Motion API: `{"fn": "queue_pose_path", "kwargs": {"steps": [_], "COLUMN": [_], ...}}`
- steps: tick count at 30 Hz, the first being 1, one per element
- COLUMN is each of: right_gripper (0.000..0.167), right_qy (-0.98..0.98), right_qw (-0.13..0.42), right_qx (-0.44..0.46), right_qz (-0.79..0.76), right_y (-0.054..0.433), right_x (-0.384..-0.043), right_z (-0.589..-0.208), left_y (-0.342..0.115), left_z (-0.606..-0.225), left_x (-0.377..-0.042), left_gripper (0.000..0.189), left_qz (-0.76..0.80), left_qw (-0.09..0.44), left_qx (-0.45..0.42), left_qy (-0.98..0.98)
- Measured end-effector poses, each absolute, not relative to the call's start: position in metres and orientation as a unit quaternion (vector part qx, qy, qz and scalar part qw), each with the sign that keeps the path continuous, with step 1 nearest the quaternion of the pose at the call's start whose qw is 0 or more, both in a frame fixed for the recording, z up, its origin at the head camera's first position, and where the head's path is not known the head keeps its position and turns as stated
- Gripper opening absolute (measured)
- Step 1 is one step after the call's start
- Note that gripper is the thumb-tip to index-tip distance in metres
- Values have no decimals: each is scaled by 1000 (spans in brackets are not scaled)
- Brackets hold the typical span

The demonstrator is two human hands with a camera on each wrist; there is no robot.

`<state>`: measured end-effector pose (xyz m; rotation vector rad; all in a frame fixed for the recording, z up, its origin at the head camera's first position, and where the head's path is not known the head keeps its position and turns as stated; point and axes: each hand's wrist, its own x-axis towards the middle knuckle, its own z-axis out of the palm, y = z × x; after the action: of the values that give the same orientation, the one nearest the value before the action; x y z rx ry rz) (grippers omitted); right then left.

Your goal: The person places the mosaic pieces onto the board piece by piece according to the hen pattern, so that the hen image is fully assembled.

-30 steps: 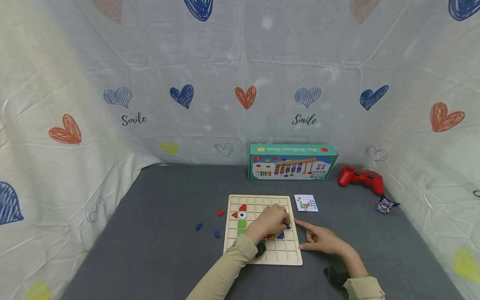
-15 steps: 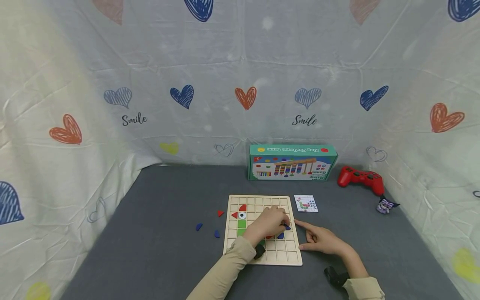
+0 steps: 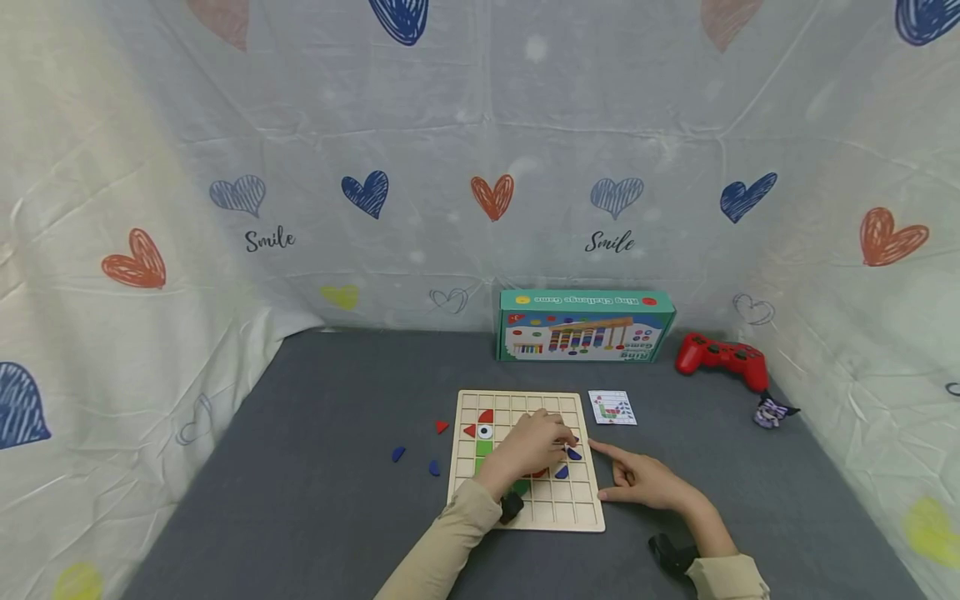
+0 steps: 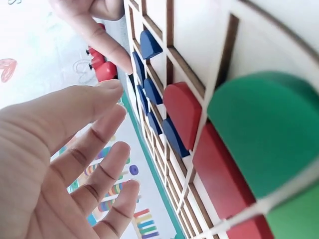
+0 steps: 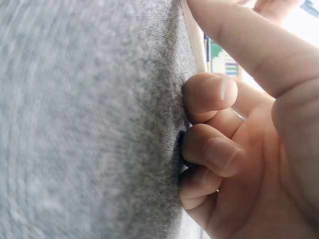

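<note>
My left hand [image 3: 529, 446] is over the wooden grid board [image 3: 558, 518], its fingers apart with nothing between them in the left wrist view. Just beyond its fingertips, several blue pieces [image 4: 153, 91] sit in the grid cells, one blue piece [image 3: 573, 454] right beside the hand. Nearer the wrist are a rounded red piece [image 4: 183, 112], a red block [image 4: 219, 174] and a rounded green piece [image 4: 266, 127]. My right hand [image 3: 648, 481] lies at the board's right edge, index finger and thumb stretched to it, the other fingers curled on the cloth [image 5: 89, 124].
Left of the board lie a red triangle [image 3: 442, 427] and two loose blue pieces, one farther out [image 3: 398, 454]. A pattern card [image 3: 612, 407] lies behind my right hand. At the back stand a game box [image 3: 585, 327] and a red game controller [image 3: 722, 358].
My left hand has drawn slightly left and back from the blue piece by its fingertips, which now shows more fully in its cell. The right hand stays put.
</note>
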<state>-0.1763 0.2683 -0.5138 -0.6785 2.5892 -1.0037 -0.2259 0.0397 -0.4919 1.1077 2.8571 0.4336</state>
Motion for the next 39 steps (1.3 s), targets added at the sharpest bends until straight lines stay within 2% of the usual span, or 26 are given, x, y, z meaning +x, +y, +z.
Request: {"fn": "queue_pose_path", "kwargs": {"steps": [17,39], "right_gripper": [75,76], "right_qy": [899,899], "right_qw": [148,158], "right_qx": [-222,-214], "right_qz": [-349,-349], "right_y": [266,268], "right_x": [-177,-176], "right_z": [-513,-516], "left_y": [-15,-98], "left_z": [-491,-500], "left_x": [-213,-200], "left_gripper": [15,16], "left_qz": [205,196], "left_qw": [-17,-67], "left_qx": [340,288], "left_qy": [918,935]}}
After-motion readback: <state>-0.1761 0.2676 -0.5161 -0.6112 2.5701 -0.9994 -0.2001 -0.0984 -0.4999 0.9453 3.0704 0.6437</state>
